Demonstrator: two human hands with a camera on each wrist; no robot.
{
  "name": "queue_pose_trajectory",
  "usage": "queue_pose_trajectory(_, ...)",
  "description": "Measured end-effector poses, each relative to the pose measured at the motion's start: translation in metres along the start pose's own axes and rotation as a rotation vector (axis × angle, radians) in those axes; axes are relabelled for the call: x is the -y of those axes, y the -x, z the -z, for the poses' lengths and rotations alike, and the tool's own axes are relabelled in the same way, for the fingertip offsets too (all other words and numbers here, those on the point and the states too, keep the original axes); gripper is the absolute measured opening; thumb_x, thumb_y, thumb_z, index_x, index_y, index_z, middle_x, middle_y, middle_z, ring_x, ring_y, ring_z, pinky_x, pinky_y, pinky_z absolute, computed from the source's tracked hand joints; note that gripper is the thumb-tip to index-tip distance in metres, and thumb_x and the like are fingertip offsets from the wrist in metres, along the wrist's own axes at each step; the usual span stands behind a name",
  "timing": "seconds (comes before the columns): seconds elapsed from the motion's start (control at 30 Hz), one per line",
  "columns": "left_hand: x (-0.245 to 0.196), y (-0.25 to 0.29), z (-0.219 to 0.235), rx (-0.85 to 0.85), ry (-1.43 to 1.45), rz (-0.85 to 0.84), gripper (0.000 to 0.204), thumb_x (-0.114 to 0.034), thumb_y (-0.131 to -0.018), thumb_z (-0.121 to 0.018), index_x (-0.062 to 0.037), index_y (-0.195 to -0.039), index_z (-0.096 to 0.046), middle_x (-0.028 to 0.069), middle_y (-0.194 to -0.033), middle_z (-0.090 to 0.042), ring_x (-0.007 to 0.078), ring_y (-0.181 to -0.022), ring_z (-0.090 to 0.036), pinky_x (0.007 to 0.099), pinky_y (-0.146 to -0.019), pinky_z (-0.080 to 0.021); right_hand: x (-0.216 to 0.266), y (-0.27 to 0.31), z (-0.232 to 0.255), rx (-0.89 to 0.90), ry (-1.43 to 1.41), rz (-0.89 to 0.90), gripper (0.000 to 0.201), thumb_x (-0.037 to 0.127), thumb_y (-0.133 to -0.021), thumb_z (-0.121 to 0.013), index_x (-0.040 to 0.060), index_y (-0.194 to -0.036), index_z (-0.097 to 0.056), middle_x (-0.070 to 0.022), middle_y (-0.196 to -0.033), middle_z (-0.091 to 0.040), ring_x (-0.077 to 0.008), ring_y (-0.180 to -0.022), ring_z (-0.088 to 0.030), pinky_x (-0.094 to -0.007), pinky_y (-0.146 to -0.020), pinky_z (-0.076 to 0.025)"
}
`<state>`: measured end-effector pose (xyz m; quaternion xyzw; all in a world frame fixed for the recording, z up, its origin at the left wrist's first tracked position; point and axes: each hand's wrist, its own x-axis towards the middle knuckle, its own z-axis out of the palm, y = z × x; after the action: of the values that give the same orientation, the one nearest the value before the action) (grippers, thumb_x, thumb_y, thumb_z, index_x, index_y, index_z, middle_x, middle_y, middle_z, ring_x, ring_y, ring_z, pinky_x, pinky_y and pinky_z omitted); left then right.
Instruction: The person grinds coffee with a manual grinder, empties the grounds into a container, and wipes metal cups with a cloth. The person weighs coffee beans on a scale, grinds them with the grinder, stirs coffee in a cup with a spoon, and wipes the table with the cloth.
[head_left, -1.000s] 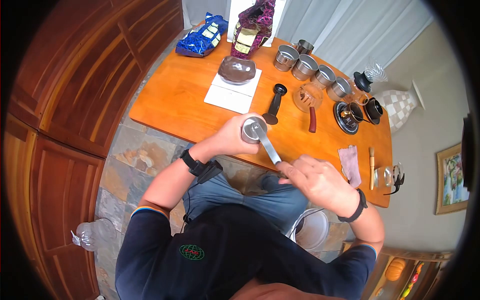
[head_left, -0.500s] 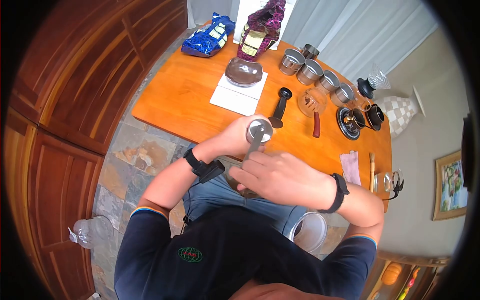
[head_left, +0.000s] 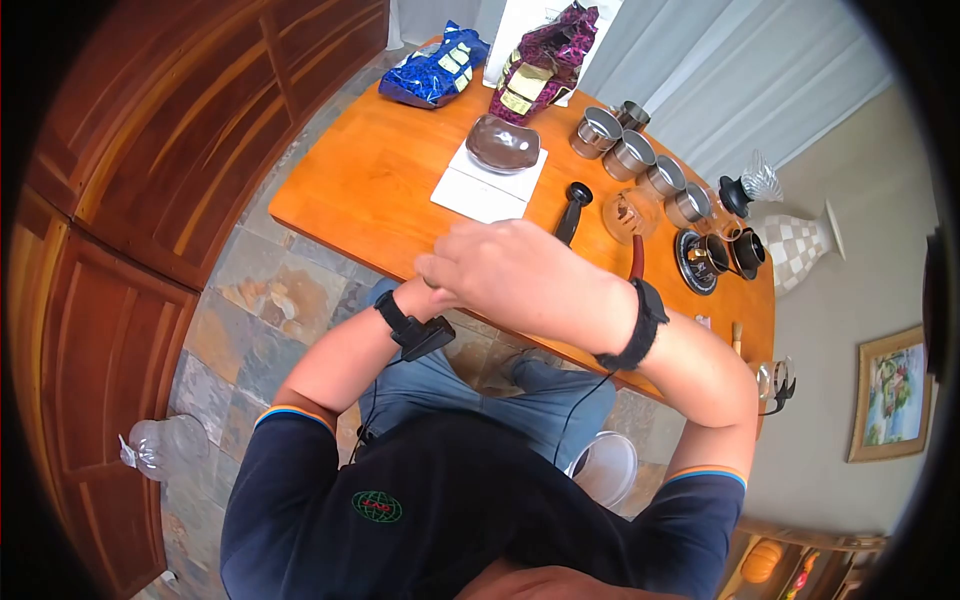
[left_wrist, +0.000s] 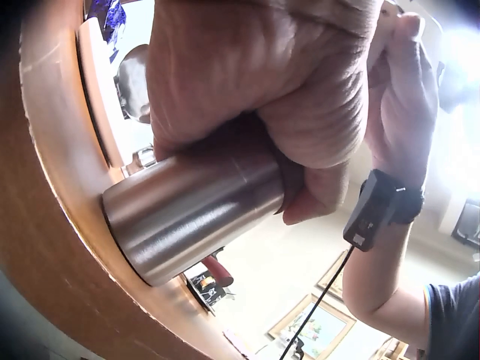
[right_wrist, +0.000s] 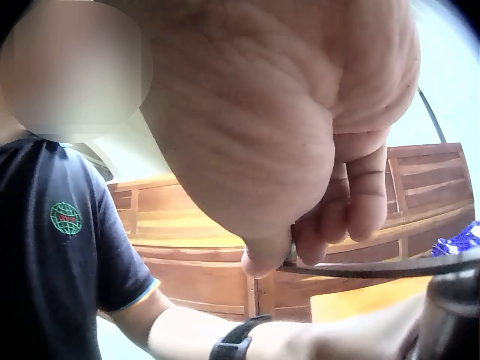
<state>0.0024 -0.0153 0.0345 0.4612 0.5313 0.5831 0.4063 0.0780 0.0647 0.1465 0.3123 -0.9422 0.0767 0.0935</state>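
Grinding, I judged: my left hand (left_wrist: 255, 82) clasped the grinder (left_wrist: 195, 214), my right hand (right_wrist: 277, 135) apparently pinched its crank (right_wrist: 375, 269), and the next turn needed steadiness.

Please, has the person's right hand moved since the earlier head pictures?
Yes. In the head view, judged against the brown bowl, the right hand has moved leftward and forward, nearer to it.

The orange worktop (head_left: 340, 185) is occupied along its far edge by a blue bag (head_left: 432, 76), a purple bag (head_left: 543, 75) and steel cups (head_left: 630, 156). Nearer, from left to right, a white slab (head_left: 478, 200), a black scoop (head_left: 572, 215), a red-handled pot (head_left: 630, 217) and a dark saucer (head_left: 690, 270) are set out.
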Motion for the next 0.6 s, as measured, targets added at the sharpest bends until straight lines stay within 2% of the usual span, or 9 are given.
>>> queue_pose_trajectory(0.13, 0.011, -0.004, 0.001, 0.001, -0.127, -0.048, 0.041, -0.010, -0.075, -0.077, -0.0052, -0.112, -0.060, 0.0026, -0.096, -0.064, 0.0126, -0.088, -0.059, 0.0314, -0.079, -0.050, -0.016, -0.011, 0.003, -0.027, 0.007, 0.016, 0.015, 0.020, -0.083, -0.069, 0.0080, -0.092, -0.067, -0.0064, -0.076, -0.062, -0.0247, -0.083, -0.067, -0.0367, -0.069, -0.053)
queue_pose_trajectory(0.3, 0.022, -0.009, -0.001, 0.017, -0.254, -0.088, 0.042, -0.010, -0.074, -0.077, -0.0048, -0.112, -0.060, 0.0032, -0.095, -0.064, 0.0135, -0.088, -0.060, 0.0319, -0.079, -0.051, -0.042, -0.022, 0.006, 0.023, 0.012, -0.038, 0.020, 0.021, -0.084, -0.071, 0.0038, -0.094, -0.070, -0.0126, -0.079, -0.065, -0.0304, -0.085, -0.067, -0.0410, -0.072, -0.054)
queue_pose_trajectory(0.33, 0.022, -0.010, -0.001, -0.047, -0.235, -0.189, 0.043, -0.008, -0.073, -0.078, -0.0049, -0.113, -0.062, 0.0041, -0.099, -0.066, 0.0139, -0.090, -0.061, 0.0312, -0.081, -0.051, -0.047, -0.024, 0.010, 0.060, -0.010, -0.072, 0.025, 0.022, -0.085, -0.071, 0.0017, -0.099, -0.071, -0.0157, -0.084, -0.067, -0.0342, -0.087, -0.067, -0.0434, -0.075, -0.054)
queue_pose_trajectory(0.37, 0.022, -0.011, -0.001, -0.111, -0.217, -0.290, 0.044, -0.006, -0.072, -0.079, -0.0050, -0.114, -0.064, 0.0049, -0.103, -0.068, 0.0143, -0.091, -0.062, 0.0305, -0.083, -0.051, -0.054, -0.024, 0.012, 0.057, -0.009, -0.074, 0.025, 0.022, -0.085, -0.071, 0.0017, -0.099, -0.071, -0.0157, -0.084, -0.067, -0.0342, -0.087, -0.067, -0.0434, -0.075, -0.054)
queue_pose_trajectory(0.4, 0.021, -0.013, 0.001, -0.038, -0.146, -0.165, 0.043, -0.006, -0.068, -0.080, -0.0051, -0.109, -0.064, 0.0030, -0.098, -0.067, 0.0127, -0.090, -0.062, 0.0296, -0.082, -0.051, -0.060, -0.023, 0.013, 0.049, -0.001, -0.109, 0.027, 0.023, -0.085, -0.071, 0.0020, -0.102, -0.071, -0.0163, -0.087, -0.068, -0.0350, -0.088, -0.067, -0.0438, -0.076, -0.054)
queue_pose_trajectory(0.5, 0.016, -0.013, 0.001, -0.004, -0.122, -0.171, 0.041, -0.009, -0.068, -0.077, -0.0035, -0.106, -0.061, 0.0022, -0.090, -0.064, 0.0121, -0.084, -0.060, 0.0307, -0.077, -0.051, -0.080, -0.016, 0.015, 0.037, 0.039, -0.181, 0.031, 0.026, -0.087, -0.071, 0.0033, -0.107, -0.072, -0.0164, -0.094, -0.070, -0.0369, -0.091, -0.067, -0.0449, -0.079, -0.054)
queue_pose_trajectory(0.57, 0.014, -0.013, 0.001, 0.007, -0.118, -0.160, 0.041, -0.009, -0.069, -0.078, -0.0039, -0.106, -0.061, 0.0015, -0.090, -0.063, 0.0102, -0.083, -0.059, 0.0291, -0.077, -0.051, -0.090, -0.009, 0.016, 0.038, 0.016, -0.283, 0.031, 0.027, -0.089, -0.070, 0.0029, -0.108, -0.072, -0.0162, -0.096, -0.071, -0.0374, -0.091, -0.067, -0.0455, -0.079, -0.054)
queue_pose_trajectory(0.6, 0.013, -0.012, 0.001, 0.004, -0.092, -0.144, 0.041, -0.010, -0.069, -0.078, -0.0040, -0.106, -0.061, 0.0012, -0.090, -0.063, 0.0097, -0.084, -0.059, 0.0287, -0.078, -0.050, -0.097, -0.004, 0.013, 0.010, 0.012, -0.266, 0.033, 0.029, -0.090, -0.070, 0.0030, -0.110, -0.072, -0.0167, -0.098, -0.071, -0.0378, -0.092, -0.067, -0.0458, -0.079, -0.054)
